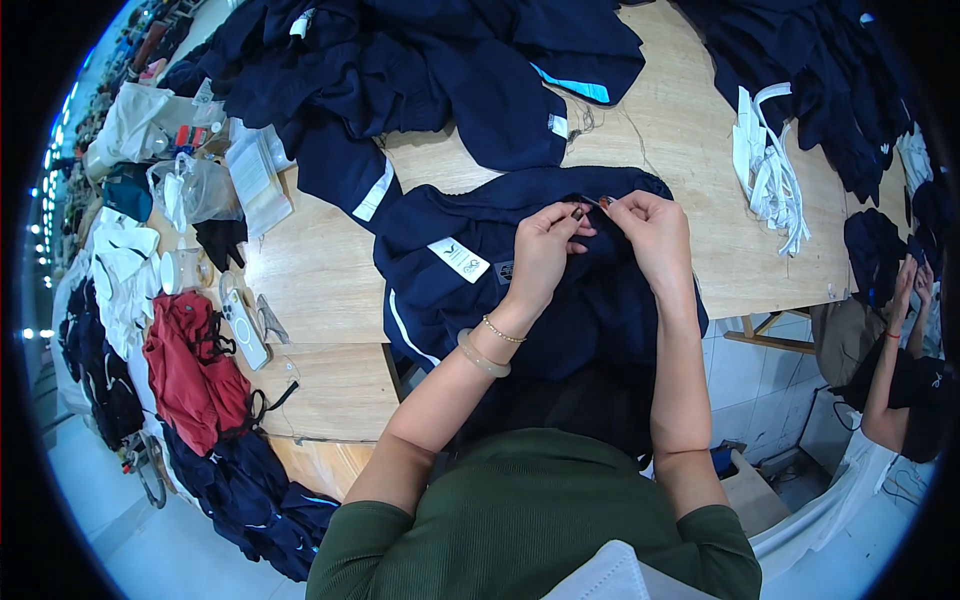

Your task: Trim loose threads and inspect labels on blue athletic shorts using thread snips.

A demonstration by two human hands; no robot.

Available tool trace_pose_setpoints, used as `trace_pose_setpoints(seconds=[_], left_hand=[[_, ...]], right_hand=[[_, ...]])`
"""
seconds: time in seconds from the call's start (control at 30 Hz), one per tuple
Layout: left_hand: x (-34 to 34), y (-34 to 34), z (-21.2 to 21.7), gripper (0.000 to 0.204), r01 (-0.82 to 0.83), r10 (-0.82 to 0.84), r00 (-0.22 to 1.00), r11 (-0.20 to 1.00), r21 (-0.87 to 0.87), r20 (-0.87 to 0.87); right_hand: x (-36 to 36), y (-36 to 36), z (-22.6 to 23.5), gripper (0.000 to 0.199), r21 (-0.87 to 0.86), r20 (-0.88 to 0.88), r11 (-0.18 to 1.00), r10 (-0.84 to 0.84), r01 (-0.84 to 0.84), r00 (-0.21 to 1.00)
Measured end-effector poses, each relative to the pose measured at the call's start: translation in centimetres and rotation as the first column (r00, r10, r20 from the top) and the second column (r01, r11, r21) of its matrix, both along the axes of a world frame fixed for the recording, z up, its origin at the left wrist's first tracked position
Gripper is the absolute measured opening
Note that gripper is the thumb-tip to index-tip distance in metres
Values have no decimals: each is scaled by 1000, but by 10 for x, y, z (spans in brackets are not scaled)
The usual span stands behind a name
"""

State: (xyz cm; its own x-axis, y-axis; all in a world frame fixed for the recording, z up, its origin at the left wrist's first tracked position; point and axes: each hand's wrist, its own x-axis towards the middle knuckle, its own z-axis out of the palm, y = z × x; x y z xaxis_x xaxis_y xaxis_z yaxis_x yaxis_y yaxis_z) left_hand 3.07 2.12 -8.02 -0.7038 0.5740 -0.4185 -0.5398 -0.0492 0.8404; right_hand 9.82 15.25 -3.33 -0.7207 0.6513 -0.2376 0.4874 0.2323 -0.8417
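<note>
A navy garment (450, 215) lies bunched at the table's near edge and hangs down toward my lap. It carries a white label (459, 260) and a small grey patch. Over its upper part, my left hand (548, 245) is closed in a pinch, fingertips turned toward the other hand. Just beside it, my right hand (652, 228) also pinches, thumb against forefinger. A thin dark sliver shows between the two sets of fingertips, too small to name. Whether either hand grips the cloth itself is hidden by the fingers.
More navy garments (400, 80) are heaped across the far side. White fabric strips (768, 170) lie at the right. To the left are a red cloth bundle (190, 370), a phone (245, 328), glasses (270, 318) and plastic bags (200, 190). Another person's hands (908, 290) show far right.
</note>
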Motion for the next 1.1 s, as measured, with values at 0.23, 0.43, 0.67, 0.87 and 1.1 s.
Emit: trace_pose_setpoints(seconds=[0.23,0.43,0.67,0.87,1.1], left_hand=[[-2,-1,-3,19,11,-11,1000,1000,9,-6],[14,-23,38,13,-89,24,857,991,-102,-515],[49,-62,88,20,245,-186,498,967,-69,-847],[86,-43,56,15,611,-541,281,738,-287,-793],[65,-37,69,21,612,-594,323,725,-316,-737]], right_hand=[[-2,0,-5,26,-23,-31,1000,-16,16,999],[4,14,-2,28,-161,-54,987,-20,11,998],[24,41,31,29,-502,-484,864,-257,-26,836],[43,62,41,32,-404,-492,892,-399,203,774],[58,65,9,17,-235,-227,945,-279,226,933]])
